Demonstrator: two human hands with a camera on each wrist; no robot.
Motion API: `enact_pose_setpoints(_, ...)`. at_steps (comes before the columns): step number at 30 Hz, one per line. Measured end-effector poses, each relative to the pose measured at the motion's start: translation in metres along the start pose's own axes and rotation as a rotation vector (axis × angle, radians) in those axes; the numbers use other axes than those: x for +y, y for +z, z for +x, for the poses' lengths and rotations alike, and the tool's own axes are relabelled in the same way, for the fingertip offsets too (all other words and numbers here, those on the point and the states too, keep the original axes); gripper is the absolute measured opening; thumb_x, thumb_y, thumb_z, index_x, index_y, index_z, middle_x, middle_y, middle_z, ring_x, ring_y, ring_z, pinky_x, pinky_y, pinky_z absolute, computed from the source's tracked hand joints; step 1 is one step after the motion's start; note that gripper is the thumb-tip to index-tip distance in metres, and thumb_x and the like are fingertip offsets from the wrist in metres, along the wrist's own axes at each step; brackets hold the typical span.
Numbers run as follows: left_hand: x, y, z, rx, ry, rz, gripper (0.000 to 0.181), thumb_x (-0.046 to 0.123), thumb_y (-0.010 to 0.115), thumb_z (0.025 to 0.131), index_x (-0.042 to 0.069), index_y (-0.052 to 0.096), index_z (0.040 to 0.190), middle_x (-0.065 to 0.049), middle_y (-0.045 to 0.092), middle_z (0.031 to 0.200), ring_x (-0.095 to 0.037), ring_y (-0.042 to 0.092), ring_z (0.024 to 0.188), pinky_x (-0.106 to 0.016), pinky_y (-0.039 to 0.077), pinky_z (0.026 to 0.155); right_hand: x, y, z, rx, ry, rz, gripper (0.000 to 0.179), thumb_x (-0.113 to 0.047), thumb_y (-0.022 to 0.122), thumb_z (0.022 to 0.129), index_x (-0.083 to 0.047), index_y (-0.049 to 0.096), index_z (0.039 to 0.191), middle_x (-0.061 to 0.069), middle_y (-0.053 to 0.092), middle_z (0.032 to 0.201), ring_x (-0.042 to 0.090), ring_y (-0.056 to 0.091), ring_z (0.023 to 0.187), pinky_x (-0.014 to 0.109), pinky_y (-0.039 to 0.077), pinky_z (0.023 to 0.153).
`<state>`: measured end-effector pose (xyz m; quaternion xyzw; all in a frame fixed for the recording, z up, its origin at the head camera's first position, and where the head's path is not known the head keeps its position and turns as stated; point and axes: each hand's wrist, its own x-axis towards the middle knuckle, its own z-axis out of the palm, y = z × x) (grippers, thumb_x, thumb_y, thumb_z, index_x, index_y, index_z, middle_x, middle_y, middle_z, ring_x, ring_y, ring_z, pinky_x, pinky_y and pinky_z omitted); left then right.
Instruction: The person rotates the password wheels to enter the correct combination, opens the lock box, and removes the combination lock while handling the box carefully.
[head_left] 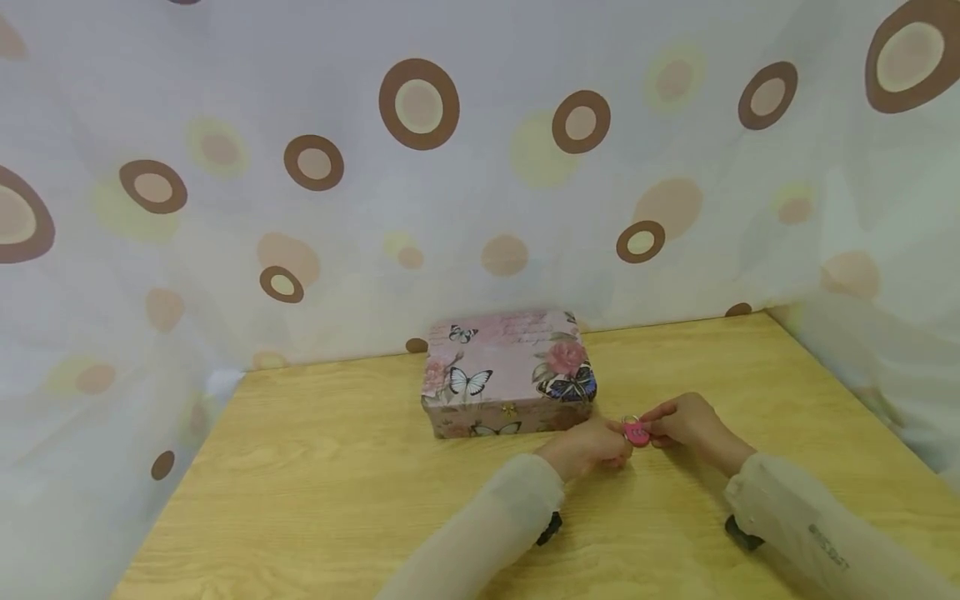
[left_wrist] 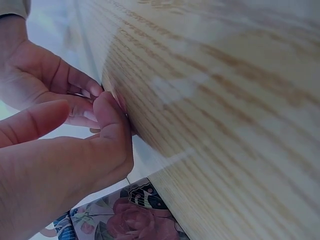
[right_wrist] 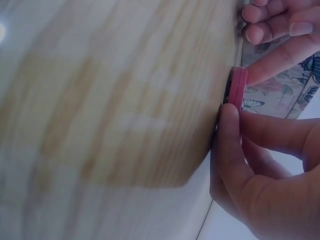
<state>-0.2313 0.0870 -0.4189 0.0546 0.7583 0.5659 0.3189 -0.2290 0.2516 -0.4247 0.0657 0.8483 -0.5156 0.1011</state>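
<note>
A small pink padlock (head_left: 637, 432) with a metal shackle stands just above the table, right of the pink box. My right hand (head_left: 693, 429) pinches it between thumb and fingers, seen closely in the right wrist view, where the padlock (right_wrist: 237, 90) is edge-on. From the other side, my left hand (head_left: 592, 446) touches the padlock with one extended finger; its thumb is apart from it. In the left wrist view, the left hand (left_wrist: 75, 160) largely hides the padlock, and the right hand (left_wrist: 45, 80) lies beyond.
A lidded pink box (head_left: 510, 367) with roses, butterflies and a small gold clasp stands shut at the back of the wooden table (head_left: 315, 483). A white curtain (head_left: 480, 200) with brown and peach circles hangs behind and at the sides.
</note>
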Motion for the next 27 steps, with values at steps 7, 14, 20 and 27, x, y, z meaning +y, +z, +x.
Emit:
enact_pose_setpoints(7, -0.001, -0.001, 0.001, 0.025, -0.003, 0.039, 0.029, -0.008, 0.053, 0.083, -0.002, 0.065, 0.109, 0.0, 0.045, 0.064, -0.01, 0.041, 0.057, -0.019, 0.035, 0.055, 0.001, -0.001, 0.002, -0.006, -0.022, 0.001, 0.021, 0.008, 0.06, 0.088, 0.022, 0.06, 0.104, 0.017, 0.068, 0.089, 0.011, 0.063, 0.068, 0.025, 0.055, 0.062)
enact_pose_setpoints(14, -0.005, -0.002, 0.006, -0.026, 0.036, -0.024, 0.039, -0.012, 0.049, 0.08, -0.005, 0.062, 0.116, 0.002, 0.041, 0.061, -0.009, 0.037, 0.054, -0.019, 0.032, 0.053, 0.004, -0.001, 0.005, -0.006, -0.009, -0.005, 0.019, 0.006, 0.061, 0.088, 0.021, 0.061, 0.1, 0.009, 0.067, 0.082, 0.009, 0.062, 0.064, 0.024, 0.054, 0.06)
enact_pose_setpoints(20, -0.002, -0.001, 0.0, 0.03, 0.058, 0.08, 0.058, -0.006, 0.054, 0.081, -0.003, 0.045, 0.138, -0.005, 0.058, 0.089, -0.012, 0.052, 0.075, -0.024, 0.043, 0.071, 0.005, -0.005, 0.003, 0.016, -0.038, -0.003, 0.021, 0.004, 0.054, 0.092, 0.024, 0.058, 0.1, 0.007, 0.065, 0.077, 0.01, 0.061, 0.064, 0.026, 0.054, 0.061)
enact_pose_setpoints(27, 0.003, -0.022, -0.034, 0.105, 0.297, 0.371, 0.047, 0.004, 0.057, 0.088, 0.0, 0.049, 0.135, -0.002, 0.057, 0.087, -0.009, 0.048, 0.069, -0.023, 0.042, 0.064, -0.002, -0.01, -0.009, 0.098, -0.11, -0.054, 0.028, -0.001, 0.045, 0.096, 0.022, 0.057, 0.107, 0.015, 0.068, 0.084, 0.013, 0.063, 0.067, 0.027, 0.054, 0.062)
